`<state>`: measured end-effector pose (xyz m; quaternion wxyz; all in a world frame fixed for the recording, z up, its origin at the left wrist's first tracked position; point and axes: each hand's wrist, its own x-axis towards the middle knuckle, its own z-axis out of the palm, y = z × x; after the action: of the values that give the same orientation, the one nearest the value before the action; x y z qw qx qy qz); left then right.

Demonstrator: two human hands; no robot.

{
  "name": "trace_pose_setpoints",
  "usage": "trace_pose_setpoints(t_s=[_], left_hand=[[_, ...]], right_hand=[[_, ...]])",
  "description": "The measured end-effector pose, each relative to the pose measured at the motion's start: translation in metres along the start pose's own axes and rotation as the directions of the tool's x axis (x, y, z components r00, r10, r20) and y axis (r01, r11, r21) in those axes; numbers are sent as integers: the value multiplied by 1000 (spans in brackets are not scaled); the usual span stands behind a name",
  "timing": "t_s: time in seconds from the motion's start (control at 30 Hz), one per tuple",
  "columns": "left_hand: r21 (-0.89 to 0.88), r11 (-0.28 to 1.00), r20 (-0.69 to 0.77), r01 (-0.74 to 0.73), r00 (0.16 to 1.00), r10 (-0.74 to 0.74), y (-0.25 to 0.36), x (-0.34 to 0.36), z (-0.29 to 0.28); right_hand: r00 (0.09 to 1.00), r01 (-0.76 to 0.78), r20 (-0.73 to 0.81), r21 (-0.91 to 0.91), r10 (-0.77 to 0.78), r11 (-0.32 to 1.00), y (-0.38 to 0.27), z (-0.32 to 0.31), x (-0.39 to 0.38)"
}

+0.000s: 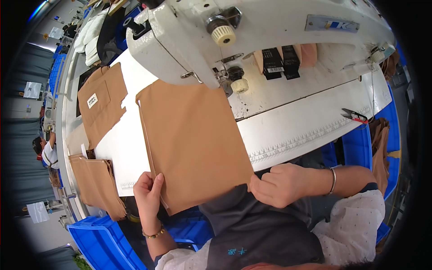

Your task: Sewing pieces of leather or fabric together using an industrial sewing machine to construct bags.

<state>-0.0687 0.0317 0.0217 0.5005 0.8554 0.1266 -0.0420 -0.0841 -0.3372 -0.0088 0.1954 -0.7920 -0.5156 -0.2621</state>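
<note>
A tan fabric panel (193, 144) stretches from under the sewing machine's head toward me, and its near edge hangs past the table. White stitching or a pale strip runs along its left edge. My left hand (149, 191) pinches the near left corner, thumb on top. At the near right corner, my right hand (276, 184) grips the cloth with curled fingers. The white sewing machine (270, 22) covers the panel's far right part, so the needle area is partly hidden.
Left of the panel lie a tan piece (108, 103) with a pocket and a stack of tan pieces (96, 180). Red-handled thread snips (354, 116) rest on the table's right. Blue bins (103, 240) stand below, and black labels (281, 62) sit behind the machine's needle end.
</note>
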Motion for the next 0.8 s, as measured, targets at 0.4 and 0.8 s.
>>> trace_pose_setpoints(t_s=[0.4, 0.8], left_hand=[[98, 994, 21, -45, 999, 44, 12, 52, 0], [226, 970, 13, -93, 996, 93, 29, 95, 6]], right_hand=[[997, 1, 80, 105, -9, 994, 40, 9, 15], [991, -68, 127, 133, 51, 989, 78, 21, 28]])
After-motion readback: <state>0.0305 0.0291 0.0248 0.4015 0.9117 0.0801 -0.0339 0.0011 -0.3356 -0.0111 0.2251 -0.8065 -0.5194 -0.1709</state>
